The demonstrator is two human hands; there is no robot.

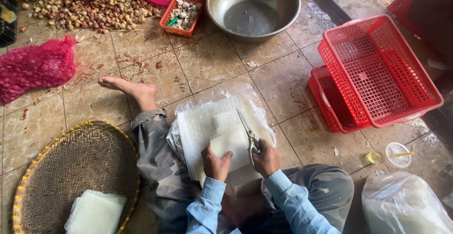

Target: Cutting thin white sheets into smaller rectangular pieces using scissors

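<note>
Down on a floor of glossy brown and beige tiles [207, 64], wet-looking in places and strewn with bits of reddish peel, a person sits with one bare foot [130, 89] stretched out to the left. The left hand [215, 163] has its fingers curled around the near edge of a pale, translucent sheet [231, 142], thumb on top, pinning it over the lap. The right hand [266, 158] is closed through the handles of a pair of scissors [248, 135], whose blades point up and away across the sheet. Beneath lies a wider stack of white sheets [203, 125] on crinkled clear plastic, resting against the knee. To the lower left sits a round woven tray [80, 163] with a yellow-bound rim, holding a small pile of cut squares [94, 213]. Farther off, along the top — a heap of shallots [89, 3], a small orange basket [181, 13] with peeled pieces in it, a pink tub beside it, and a large steel bowl [252, 5]. A magenta mesh sack [35, 66] lies at the left edge. Two red plastic crates [377, 69], one nested crookedly over the other, stand to the right, and near them a small round lid [397, 154] and a little cup of yellowish liquid rest on the tiles. A clear bag [401, 205] of more white sheets sits at the lower right corner.
</note>
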